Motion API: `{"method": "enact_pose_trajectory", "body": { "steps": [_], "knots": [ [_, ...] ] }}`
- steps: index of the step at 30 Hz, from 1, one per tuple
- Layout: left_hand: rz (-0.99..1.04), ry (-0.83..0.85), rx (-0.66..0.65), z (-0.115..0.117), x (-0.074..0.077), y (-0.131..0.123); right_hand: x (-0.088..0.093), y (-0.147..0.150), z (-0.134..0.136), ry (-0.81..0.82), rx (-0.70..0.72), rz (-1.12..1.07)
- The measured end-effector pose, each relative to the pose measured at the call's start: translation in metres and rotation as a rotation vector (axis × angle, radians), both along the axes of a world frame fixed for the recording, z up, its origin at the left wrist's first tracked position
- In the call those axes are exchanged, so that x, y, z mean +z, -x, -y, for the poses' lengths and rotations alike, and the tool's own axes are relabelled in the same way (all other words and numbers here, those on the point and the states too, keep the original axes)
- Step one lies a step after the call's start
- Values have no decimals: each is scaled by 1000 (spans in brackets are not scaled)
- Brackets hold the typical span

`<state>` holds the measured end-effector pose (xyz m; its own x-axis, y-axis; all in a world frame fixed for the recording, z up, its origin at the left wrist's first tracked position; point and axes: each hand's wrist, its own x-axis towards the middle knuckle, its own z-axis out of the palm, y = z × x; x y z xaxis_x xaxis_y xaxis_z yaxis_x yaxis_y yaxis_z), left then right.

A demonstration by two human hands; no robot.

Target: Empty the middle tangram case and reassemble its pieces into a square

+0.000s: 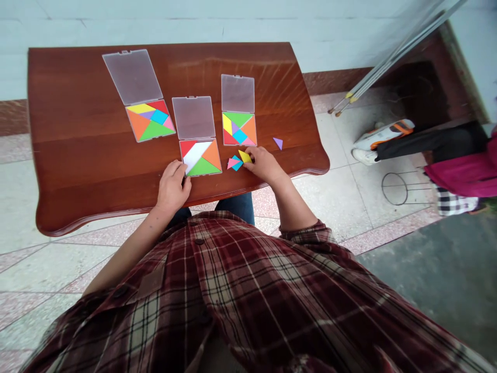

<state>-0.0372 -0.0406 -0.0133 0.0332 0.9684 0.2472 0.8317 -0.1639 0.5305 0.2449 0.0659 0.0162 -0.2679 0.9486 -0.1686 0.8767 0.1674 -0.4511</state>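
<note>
On the brown wooden table [77, 155] three open clear cases hold coloured tangram pieces. The middle case [200, 156] holds red, orange and green pieces with a white gap. My left hand [173, 182] rests at its lower left corner, fingers curled against the case edge. My right hand [264, 163] pinches a yellow piece [245, 156] on the table just right of the middle case. A pink piece [232, 163] and a blue piece [237, 163] lie beside it. A purple triangle [277, 142] lies apart, further right.
The left case [150, 120] and the right case [239, 129] are full, lids [134, 76] hinged open behind them. Right of the table, on the tiled floor, sit a person's shoe [382, 135] and dark trouser leg, metal poles [392, 54] and a wire ring [395, 188].
</note>
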Motion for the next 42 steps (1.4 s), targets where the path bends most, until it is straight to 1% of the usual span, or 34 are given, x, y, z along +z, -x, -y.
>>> {"method": "enact_pose_trajectory", "body": {
  "steps": [5,9,17,22,27,30,33,37,40,42],
  "knots": [
    [39,-4,45,1,-5,1,1,0,1,-1,-2,49],
    [92,-20,57,1,-5,3,4,1,3,-1,-23,78],
    [128,-28,75,2,-3,2,11,2,6,74,-139,116],
    [116,-38,65,2,-2,1,14,0,9,88,-171,165],
    [121,-26,72,2,-1,0,12,-1,8,99,-187,197],
    [117,-20,69,2,1,-1,9,-3,8,73,-214,195],
    [111,-4,66,1,2,-1,6,-5,6,42,-191,189],
    [111,1,61,1,2,-2,9,-6,2,40,-128,95],
    [119,-2,58,2,1,-2,16,-2,2,40,-115,-69],
    [128,-6,62,2,1,-2,22,7,4,96,-102,-206]
  ]
}}
